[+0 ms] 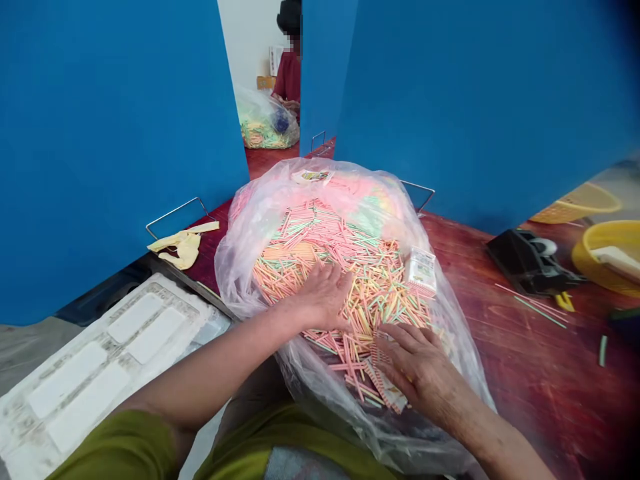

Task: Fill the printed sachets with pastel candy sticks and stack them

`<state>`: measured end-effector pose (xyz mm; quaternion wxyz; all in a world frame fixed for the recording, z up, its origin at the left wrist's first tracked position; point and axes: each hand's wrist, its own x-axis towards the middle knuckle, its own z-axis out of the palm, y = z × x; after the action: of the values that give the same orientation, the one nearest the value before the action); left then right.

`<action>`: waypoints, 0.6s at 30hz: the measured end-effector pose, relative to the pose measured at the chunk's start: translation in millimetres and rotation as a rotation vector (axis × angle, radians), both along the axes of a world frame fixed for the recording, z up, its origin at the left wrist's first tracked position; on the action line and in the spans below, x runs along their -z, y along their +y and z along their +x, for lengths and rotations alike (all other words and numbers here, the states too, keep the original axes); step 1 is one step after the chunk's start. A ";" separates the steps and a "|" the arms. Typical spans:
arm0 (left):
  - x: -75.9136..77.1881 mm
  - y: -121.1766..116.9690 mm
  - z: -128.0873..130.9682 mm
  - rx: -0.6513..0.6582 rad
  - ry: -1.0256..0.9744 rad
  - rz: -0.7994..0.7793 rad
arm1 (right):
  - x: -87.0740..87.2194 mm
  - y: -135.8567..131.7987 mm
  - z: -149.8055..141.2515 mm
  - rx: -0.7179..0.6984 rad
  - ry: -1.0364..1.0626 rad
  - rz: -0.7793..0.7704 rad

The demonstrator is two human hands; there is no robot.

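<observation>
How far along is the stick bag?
Done: little shows, just a small labelled packet lying on the pastel sticks. In hand: left hand flat on the sticks, right hand beside a striped packet. Left: a large heap fills the clear plastic bag.

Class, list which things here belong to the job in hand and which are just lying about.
In use: left hand, right hand, pastel straws, clear plastic bag, printed card.
Lying about: yellow cloth, black tape dispenser, yellow basin, white moulded tray.
</observation>
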<state>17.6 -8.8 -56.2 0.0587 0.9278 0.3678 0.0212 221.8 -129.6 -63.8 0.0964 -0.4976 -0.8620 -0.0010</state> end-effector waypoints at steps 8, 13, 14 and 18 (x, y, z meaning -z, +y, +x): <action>13.7 -9.3 59.0 0.062 -0.077 0.155 | 14.9 2.2 -9.9 0.118 0.009 0.032; 9.1 16.7 48.0 0.064 -0.054 0.180 | 5.8 2.1 5.8 0.119 0.056 0.020; 5.0 24.0 41.6 0.010 -0.042 0.165 | 4.9 1.6 8.9 0.132 0.061 0.042; -16.8 26.4 12.1 0.012 -0.163 0.152 | 7.8 1.3 5.1 0.231 -0.038 0.053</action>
<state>29.7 17.6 -39.4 0.0179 0.9269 0.3538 0.1240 226.9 -128.3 -71.7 0.0926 -0.5909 -0.8002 -0.0441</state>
